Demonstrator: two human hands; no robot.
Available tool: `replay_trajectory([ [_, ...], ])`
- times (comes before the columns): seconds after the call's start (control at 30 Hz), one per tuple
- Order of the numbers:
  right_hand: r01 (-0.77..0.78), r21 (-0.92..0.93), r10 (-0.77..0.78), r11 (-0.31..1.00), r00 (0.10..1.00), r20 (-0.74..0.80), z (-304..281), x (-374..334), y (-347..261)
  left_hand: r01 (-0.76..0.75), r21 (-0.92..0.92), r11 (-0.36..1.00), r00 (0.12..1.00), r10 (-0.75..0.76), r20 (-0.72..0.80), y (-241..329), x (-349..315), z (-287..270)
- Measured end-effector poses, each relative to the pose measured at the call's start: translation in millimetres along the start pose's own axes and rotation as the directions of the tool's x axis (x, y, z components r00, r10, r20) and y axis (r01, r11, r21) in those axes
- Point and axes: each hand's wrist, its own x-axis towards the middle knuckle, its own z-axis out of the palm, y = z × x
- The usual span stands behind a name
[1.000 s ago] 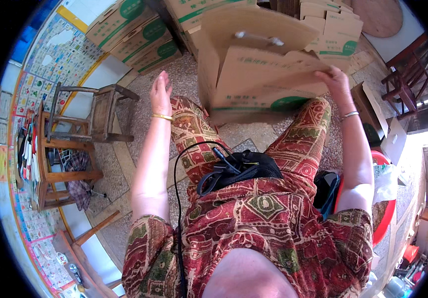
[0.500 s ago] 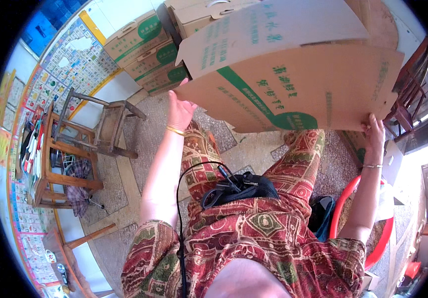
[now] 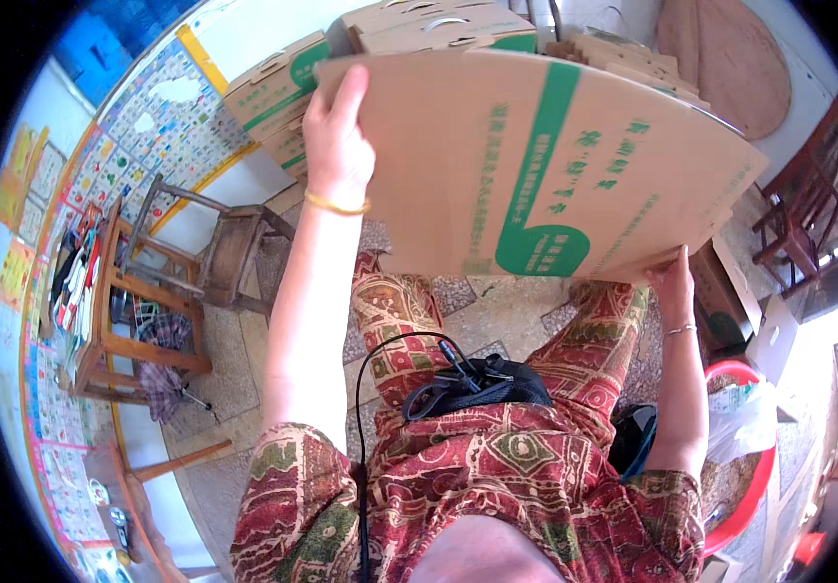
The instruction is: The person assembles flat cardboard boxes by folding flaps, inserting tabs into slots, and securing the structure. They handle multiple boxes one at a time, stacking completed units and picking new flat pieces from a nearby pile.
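A large brown cardboard sheet (image 3: 438, 165) with green printing and a green stripe is held up in front of me, tilted. My left hand (image 3: 339, 136) grips its upper left corner, thumb on the near face and the other fingers hidden behind. At the lower right edge, my right hand (image 3: 671, 282) is closed on the same cardboard. Whether the sheet is one layer or a flattened box cannot be made out. Behind it stand closed cardboard boxes (image 3: 428, 27) with green print, partly covered by the sheet.
Wooden chairs stand at left (image 3: 229, 253) and right (image 3: 807, 214). A wooden shelf (image 3: 142, 340) holds papers and an umbrella (image 3: 161, 374). Near my right arm are a red-rimmed tub (image 3: 764, 496) and a plastic bag (image 3: 739, 428). More flattened cardboard (image 3: 623, 58) lies at the back.
The cardboard has turned, its left end rising with my left hand. My right hand has shifted left and slightly down. The second, paler panel behind it no longer shows.
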Motion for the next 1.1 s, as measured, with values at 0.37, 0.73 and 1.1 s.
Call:
replay_trajectory([
  [0.37, 0.623, -0.782, -0.036, -0.032, 0.781, 0.624, 3, 36, 61, -0.427, 0.534, 0.730, 0.890, 0.235, 0.390, 37, 1, 83],
  [0.73, 0.229, -0.762, 0.577, 0.606, 0.532, 0.619, 104, -102, 36, -0.375, 0.806, 0.458, 0.693, -0.438, 0.572, -115, -95, 28],
  [1.1, -0.145, -0.646, 0.322, 0.750, 0.932, 0.164, 85, -82, 57, -0.392, 0.797, 0.460, 0.535, -0.590, 0.604, -149, -170, 46],
])
